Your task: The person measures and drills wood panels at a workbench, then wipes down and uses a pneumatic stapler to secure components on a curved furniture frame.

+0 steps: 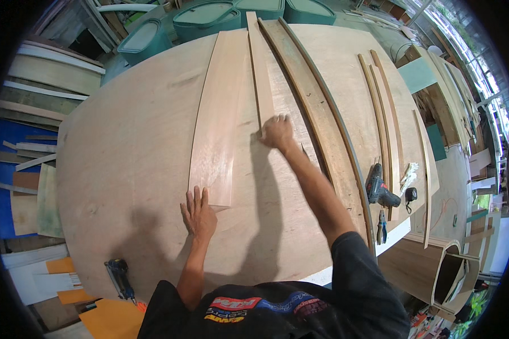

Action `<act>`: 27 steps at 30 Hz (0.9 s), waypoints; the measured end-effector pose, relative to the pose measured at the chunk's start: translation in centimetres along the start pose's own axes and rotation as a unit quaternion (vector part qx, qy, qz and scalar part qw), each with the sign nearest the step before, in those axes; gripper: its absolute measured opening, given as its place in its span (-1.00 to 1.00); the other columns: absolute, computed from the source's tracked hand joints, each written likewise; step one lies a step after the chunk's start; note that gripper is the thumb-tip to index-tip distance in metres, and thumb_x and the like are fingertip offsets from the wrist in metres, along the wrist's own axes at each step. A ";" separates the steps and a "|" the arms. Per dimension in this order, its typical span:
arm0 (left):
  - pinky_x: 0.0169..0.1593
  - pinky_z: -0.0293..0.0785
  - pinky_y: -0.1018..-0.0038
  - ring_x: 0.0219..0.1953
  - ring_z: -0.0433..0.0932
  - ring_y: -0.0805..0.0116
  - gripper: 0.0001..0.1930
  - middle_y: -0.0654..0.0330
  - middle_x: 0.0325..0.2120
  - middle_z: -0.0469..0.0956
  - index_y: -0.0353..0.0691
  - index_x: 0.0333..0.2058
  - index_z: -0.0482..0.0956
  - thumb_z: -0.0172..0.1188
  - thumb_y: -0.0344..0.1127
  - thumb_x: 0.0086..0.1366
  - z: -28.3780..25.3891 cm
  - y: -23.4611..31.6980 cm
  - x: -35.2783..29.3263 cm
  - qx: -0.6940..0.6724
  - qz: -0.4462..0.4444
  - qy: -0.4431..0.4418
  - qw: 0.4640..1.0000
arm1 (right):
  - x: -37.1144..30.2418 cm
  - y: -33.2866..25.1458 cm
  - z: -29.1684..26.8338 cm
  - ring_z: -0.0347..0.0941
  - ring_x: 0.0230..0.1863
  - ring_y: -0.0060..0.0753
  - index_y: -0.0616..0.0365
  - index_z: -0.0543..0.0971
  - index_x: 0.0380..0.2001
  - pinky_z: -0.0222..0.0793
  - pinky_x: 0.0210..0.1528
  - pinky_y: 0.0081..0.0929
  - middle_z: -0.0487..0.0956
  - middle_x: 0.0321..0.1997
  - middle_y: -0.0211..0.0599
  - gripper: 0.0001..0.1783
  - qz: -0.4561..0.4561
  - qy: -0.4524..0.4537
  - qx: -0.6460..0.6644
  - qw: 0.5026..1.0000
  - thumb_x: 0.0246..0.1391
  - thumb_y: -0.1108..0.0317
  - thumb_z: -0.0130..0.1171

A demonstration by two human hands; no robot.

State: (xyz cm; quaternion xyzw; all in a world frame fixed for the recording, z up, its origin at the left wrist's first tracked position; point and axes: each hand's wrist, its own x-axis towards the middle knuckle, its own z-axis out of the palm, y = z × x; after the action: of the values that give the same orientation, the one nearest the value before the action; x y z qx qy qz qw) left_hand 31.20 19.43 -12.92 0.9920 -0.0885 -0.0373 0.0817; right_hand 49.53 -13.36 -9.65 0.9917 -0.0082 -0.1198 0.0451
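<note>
A wide, pale wooden board (220, 124) lies lengthwise on a large plywood tabletop (136, 124). On its near left corner rests my left hand (199, 216), fingers stretched out on the wood. Just right of the board, a narrow wooden strip (258, 68) reaches toward the far edge. My right hand (278, 133) is closed round the strip's near end, its fingertips partly hidden. Beyond that hand runs a long channel-like wooden piece (316, 96) with darker raised edges, apart from my fingers.
Several thin wooden strips (387, 118) lie on the right, near a cordless drill (382, 189), pliers (382, 227) and a tape measure (411, 195). A nail gun (119, 277) sits at the near left. Green bins (206, 18) stand beyond the far edge; stacked boards (56, 73) fill the left.
</note>
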 end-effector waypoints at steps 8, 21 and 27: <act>0.41 -0.07 -0.25 0.48 -0.02 -0.14 -0.33 0.05 0.46 0.07 -0.15 0.39 0.24 0.12 -0.36 0.29 -0.2 -1.7 -6.1 -0.049 -0.036 0.000 0.998 | -14.2 -8.7 8.8 0.65 -0.29 0.15 0.40 0.66 -0.20 0.55 -0.13 -0.10 0.51 0.01 0.43 -0.51 0.097 0.104 0.104 0.984 0.00 0.12 0.36; -0.13 0.48 0.48 -0.28 0.60 0.39 -0.80 0.13 -0.37 0.68 -0.29 -0.26 0.72 0.37 -0.28 0.24 -20.5 4.1 -14.4 -0.611 0.273 -0.262 0.695 | -48.0 -12.2 12.3 0.58 -0.12 0.03 0.26 0.63 -0.19 0.50 -0.08 -0.17 0.55 0.02 0.06 -0.55 0.116 0.205 0.310 0.921 0.04 0.09 0.41; -0.57 0.24 0.43 -0.59 0.50 0.39 -0.76 0.16 -0.51 0.62 -0.30 -0.22 0.76 0.46 -0.35 0.14 -35.3 7.3 -22.2 -0.695 0.616 -0.225 0.294 | -59.4 -16.5 18.6 0.52 -0.27 -0.36 0.25 0.68 -0.29 0.43 -0.11 -0.29 0.66 -0.36 -0.10 -0.51 0.072 -0.234 0.592 0.768 0.23 -0.06 0.24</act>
State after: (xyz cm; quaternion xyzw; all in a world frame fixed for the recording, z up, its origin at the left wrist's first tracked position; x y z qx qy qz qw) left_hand 11.28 21.85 24.38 0.1718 -0.6297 -0.2453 0.7168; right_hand -12.48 3.01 -15.09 0.7593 -0.1590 -0.3161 -0.5462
